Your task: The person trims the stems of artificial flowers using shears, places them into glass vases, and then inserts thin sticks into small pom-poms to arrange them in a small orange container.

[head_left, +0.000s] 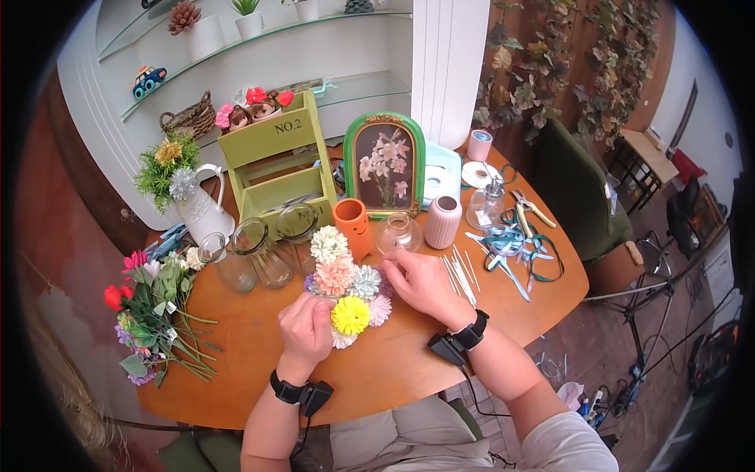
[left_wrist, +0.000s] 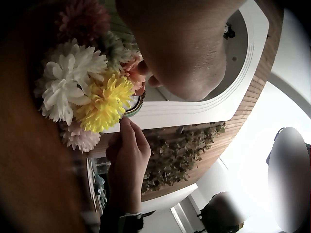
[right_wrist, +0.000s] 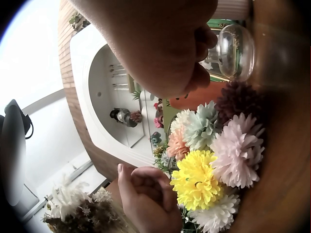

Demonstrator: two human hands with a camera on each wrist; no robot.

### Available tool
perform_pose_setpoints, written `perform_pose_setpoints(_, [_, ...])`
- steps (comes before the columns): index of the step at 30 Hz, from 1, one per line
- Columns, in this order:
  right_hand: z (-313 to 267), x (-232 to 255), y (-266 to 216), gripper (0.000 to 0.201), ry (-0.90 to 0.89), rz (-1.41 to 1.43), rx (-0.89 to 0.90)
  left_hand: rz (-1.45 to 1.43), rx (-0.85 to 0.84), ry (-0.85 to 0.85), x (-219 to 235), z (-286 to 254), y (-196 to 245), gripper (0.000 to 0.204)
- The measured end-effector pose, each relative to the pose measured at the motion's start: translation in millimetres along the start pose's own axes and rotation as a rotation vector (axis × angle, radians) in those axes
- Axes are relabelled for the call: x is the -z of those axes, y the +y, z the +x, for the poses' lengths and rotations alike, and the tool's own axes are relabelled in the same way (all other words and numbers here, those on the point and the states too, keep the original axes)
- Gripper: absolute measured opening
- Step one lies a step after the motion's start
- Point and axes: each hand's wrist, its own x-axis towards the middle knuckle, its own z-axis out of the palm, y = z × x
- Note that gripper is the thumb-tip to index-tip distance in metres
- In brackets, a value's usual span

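Observation:
A cluster of artificial flowers [head_left: 334, 275] in white, peach, pale blue, lilac and dark purple sits mid-table, its yellow bloom [head_left: 350, 315] nearest me. At the cluster's near left side is my left hand [head_left: 307, 330], its fingers loosely curled. The right wrist view shows that left hand [right_wrist: 150, 199] with its thumb raised and nothing visible in the palm. My right hand [head_left: 421, 285] hovers over the cluster's right side, fingers bent. In the left wrist view, the right hand's fingertips [left_wrist: 125, 121] come close together beside the yellow bloom [left_wrist: 104, 104], with nothing visible between them.
Glass jars [head_left: 271, 263], an orange pot [head_left: 351, 224], a small glass vase [head_left: 398, 234] and a pink ribbed vase [head_left: 444, 223] stand behind. White sticks [head_left: 460, 274], ribbons [head_left: 515, 248] and pliers [head_left: 528, 212] lie right; loose flowers [head_left: 157, 315] lie left. A green frame [head_left: 385, 165] stands farther back.

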Motion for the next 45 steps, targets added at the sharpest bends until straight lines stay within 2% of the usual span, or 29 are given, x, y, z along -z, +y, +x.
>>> perform_pose_setpoints(3, [0, -1, 2, 0.015, -0.005, 0.006, -0.004, -0.01, 0.026, -0.008, 1, -1, -1, 0.023])
perform_pose_setpoints(21, [0, -2, 3, 0.016, -0.01, -0.033, -0.004, -0.021, -0.018, 0.015, 0, 0, -4, 0.033])
perform_pose_setpoints(24, [-1, -3, 5, 0.016, -0.013, -0.018, 0.002, -0.018, 0.038, -0.011, 2, -2, -4, 0.025])
perform_pose_setpoints(33, [-1, -6, 6, 0.015, -0.01, -0.014, -0.004, -0.023, 0.042, -0.015, 2, -3, -5, 0.023])
perform_pose_setpoints(36, [-1, -8, 8, 0.016, -0.009, -0.008, -0.004, -0.018, 0.014, 0.008, -1, -2, -4, 0.033])
perform_pose_setpoints(39, [-2, -8, 11, 0.016, -0.013, -0.032, -0.003, -0.021, 0.001, 0.02, -2, -1, -4, 0.033])
perform_pose_setpoints(42, [0, -6, 6, 0.016, -0.02, -0.051, -0.012, -0.013, 0.051, -0.022, 2, -3, -5, 0.023])
perform_pose_setpoints(45, [0, -5, 7, 0.017, -0.013, -0.032, 0.005, -0.021, 0.073, -0.017, 0, -4, -7, 0.023])
